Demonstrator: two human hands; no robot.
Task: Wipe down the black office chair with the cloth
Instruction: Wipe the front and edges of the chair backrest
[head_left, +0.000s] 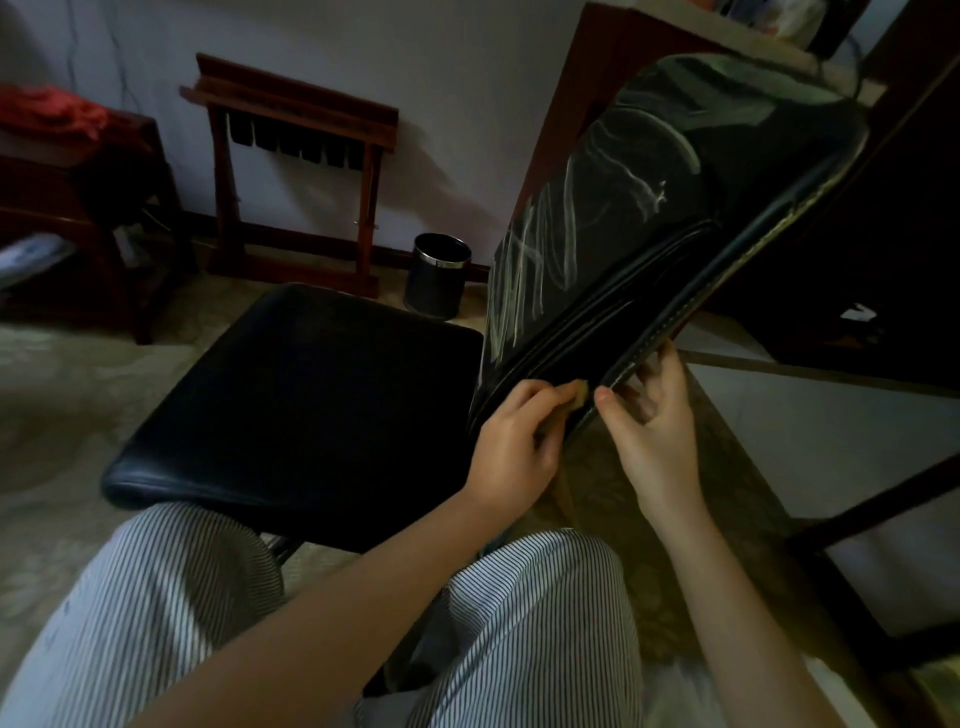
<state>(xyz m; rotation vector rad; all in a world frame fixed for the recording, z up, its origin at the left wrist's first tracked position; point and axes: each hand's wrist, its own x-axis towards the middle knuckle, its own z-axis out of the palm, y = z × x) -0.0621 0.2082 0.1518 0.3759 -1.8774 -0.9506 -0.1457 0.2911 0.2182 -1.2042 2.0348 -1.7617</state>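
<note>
The left hand (511, 441) hides most of the cloth (734, 391); the chair (649, 218) partly covers the right hand (657, 441).

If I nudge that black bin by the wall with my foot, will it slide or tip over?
The bin looks thin-walled and probably light, so a nudge should move it easily. It stands upright on what looks like carpet, so a push near its top may tip it; pushed low down, it likely slides.
</note>
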